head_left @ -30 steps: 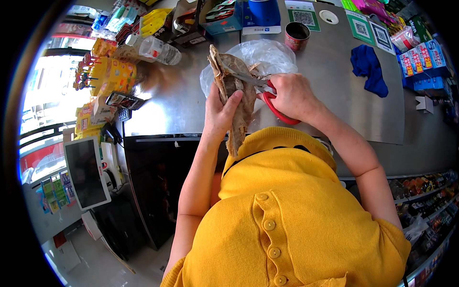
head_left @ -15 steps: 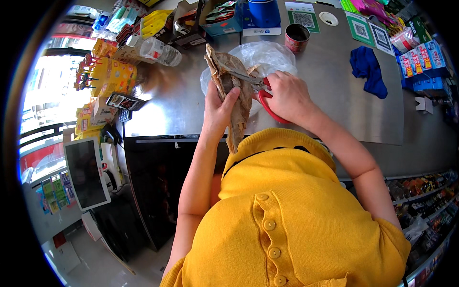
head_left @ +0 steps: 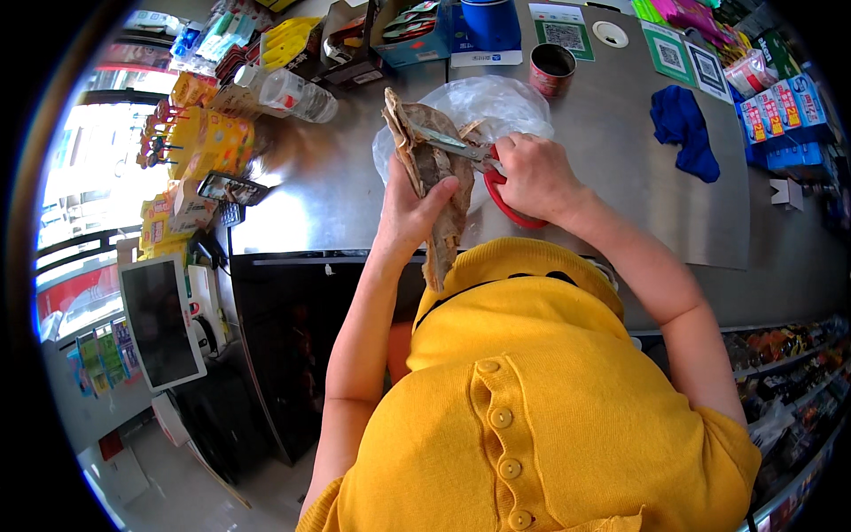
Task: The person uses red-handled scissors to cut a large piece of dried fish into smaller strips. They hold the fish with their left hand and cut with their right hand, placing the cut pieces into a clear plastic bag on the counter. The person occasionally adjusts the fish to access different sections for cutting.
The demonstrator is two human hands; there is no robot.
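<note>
My left hand [head_left: 415, 211] is closed round a flat, brown, wrinkled piece that looks like dried fish [head_left: 449, 217], its thumb pressed on the near face. The piece stands roughly upright, its narrow lower end hanging by my waist. In my right hand [head_left: 539, 176] are red-handled scissors [head_left: 507, 206], fingers in the loops. Their metal blades reach left across the upper part of the fish; exactly how much lies between the blades is hard to make out. A crumpled clear plastic bag [head_left: 510, 99] lies on the counter behind both hands, with a brown scrap on it.
On the steel counter [head_left: 603, 213] stand a red open tin [head_left: 551, 69] and a clear water bottle [head_left: 306, 96]. A blue cloth [head_left: 683, 133] lies to the right. A phone [head_left: 232, 189] leans at the left, near a screen [head_left: 161, 321]. Small boxes [head_left: 409, 34] line the back.
The scissors have shifted slightly right, and their blades now show more plainly across the fish. The fish and my left hand have moved slightly down and right.
</note>
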